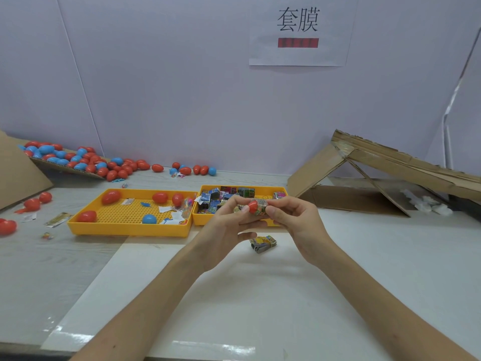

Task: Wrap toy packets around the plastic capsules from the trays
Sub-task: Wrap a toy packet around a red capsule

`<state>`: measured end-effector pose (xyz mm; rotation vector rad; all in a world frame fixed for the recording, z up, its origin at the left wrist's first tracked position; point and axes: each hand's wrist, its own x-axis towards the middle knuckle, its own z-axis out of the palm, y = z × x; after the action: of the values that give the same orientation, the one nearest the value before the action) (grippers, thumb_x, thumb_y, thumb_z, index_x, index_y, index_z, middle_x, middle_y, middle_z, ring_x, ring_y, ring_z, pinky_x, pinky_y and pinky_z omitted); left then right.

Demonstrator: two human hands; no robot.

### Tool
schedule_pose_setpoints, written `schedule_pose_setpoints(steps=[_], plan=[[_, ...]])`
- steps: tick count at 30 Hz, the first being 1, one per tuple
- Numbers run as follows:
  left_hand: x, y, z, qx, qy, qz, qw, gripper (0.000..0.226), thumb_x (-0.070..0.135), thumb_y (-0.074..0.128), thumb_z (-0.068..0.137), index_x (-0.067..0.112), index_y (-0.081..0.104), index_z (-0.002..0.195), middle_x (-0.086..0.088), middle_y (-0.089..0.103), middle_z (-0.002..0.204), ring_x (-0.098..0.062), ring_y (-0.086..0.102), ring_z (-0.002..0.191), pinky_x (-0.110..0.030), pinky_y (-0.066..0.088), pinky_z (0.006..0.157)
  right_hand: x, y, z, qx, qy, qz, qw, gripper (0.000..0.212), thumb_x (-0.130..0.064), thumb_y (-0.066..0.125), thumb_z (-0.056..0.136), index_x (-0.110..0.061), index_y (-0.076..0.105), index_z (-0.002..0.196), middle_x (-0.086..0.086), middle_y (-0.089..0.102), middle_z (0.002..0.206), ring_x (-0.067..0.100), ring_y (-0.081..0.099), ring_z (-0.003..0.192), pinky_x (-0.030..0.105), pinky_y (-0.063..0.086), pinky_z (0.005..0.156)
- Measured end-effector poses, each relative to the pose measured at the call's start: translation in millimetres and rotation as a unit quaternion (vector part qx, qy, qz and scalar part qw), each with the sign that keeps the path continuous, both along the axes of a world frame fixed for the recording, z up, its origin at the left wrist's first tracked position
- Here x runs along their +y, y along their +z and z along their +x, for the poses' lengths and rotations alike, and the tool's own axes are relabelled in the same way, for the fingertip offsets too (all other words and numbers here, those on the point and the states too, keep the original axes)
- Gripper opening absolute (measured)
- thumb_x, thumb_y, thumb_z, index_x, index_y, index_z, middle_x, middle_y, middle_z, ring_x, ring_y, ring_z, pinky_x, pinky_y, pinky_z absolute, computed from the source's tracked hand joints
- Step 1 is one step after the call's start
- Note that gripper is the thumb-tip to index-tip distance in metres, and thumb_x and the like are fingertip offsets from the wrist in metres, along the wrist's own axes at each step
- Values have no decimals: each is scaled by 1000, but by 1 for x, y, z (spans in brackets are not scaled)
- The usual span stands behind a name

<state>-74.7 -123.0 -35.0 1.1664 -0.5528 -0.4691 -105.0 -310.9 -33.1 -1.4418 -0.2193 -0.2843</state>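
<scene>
Both forearms reach in from the near edge of the table and meet above its middle, raised off the surface. The left hand [226,225] is turned palm inward, fingers curled, its thumb and fingertips pinching the red capsule [253,207] from the left. The right hand [294,220] faces it, thumb and forefinger closed on the printed toy packet [261,206] that sits around the capsule's body, so only the red end pokes out toward the left hand. Both hands thus grip the same piece between them.

Directly under the hands, a folded stack of packets [263,243] lies on the white sheet [234,295] covering the table's near middle. Just behind the hands stands a yellow tray [203,220] filled with more packets; touching its left side is a second yellow tray [125,230] holding several red capsules, one blue capsule [149,219] and scraps of paper. Along the far left edge a heap of red and blue capsules [78,157] spills off a cardboard sheet. A collapsed cardboard box [377,173] occupies the far right corner. A paper sign [299,29] hangs on the wall.
</scene>
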Motion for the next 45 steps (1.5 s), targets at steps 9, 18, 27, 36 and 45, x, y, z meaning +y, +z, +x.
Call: schedule_pose_setpoints(steps=[9, 18, 27, 36, 45], plan=[[1, -1, 1, -24, 0, 19, 1000, 21, 27, 54, 101, 15, 46, 117, -23, 66, 128, -32, 61, 112, -46, 37, 93, 0, 1, -1, -12, -11, -1, 1000, 20, -32, 83, 66, -21, 82, 83, 8, 77, 92, 19, 73, 90, 28, 58, 80], [-2, 2, -4, -2, -10, 27, 1000, 22, 36, 48, 99, 16, 48, 107, -23, 68, 125, -26, 63, 102, -39, 44, 88, 3, -2, 2, -16, -50, -27, 998, 20, -37, 68, 85, -20, 74, 79, 5, 72, 82, 16, 68, 75, 32, 57, 75], [-3, 0, -2, 3, 36, 54, 998, 30, 39, 59, 93, 12, 52, 103, -18, 72, 104, -26, 66, 87, -39, 49, 83, 3, 0, -2, -74, -32, -172, 982, 35, -13, 81, 84, -25, 71, 115, -1, 71, 105, 12, 69, 89, 26, 56, 76], [-5, -2, 2, -40, 100, 65, 992, 28, 33, 58, 98, 6, 54, 103, -16, 72, 84, -23, 63, 68, -27, 49, 63, -4, 2, 0, -41, 6, -144, 989, 25, -9, 74, 77, -13, 63, 99, -4, 70, 89, 25, 71, 90, 33, 57, 82], [-8, -28, 1, -456, 167, 432, 760, 21, 39, 66, 93, 30, 67, 112, 15, 63, 115, -7, 52, 112, -32, 45, 92, -19, 11, 22, 103, -21, -15, 994, 17, 0, 61, 94, -9, 64, 108, 17, 70, 105, 25, 75, 85, 26, 57, 67]])
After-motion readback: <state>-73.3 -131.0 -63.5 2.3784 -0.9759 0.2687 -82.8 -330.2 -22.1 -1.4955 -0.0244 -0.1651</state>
